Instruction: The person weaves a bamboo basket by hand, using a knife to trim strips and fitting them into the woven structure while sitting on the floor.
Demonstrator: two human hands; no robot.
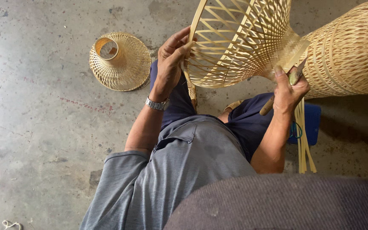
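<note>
I hold a large woven bamboo basket frame [239,38] with an open lattice above my lap. My left hand [171,59] grips its round rim at the left side. My right hand [288,87] is closed on a knife with a wooden handle [267,106], its blade up against the narrow woven neck of the frame. Long loose bamboo strips [304,140] hang down beside my right forearm. A metal watch [156,103] sits on my left wrist.
A small finished bamboo shade [120,61] lies on the concrete floor [35,106] to the left. A bigger, tightly woven bamboo piece [350,51] rests at the right. A blue stool [311,123] stands under the strips.
</note>
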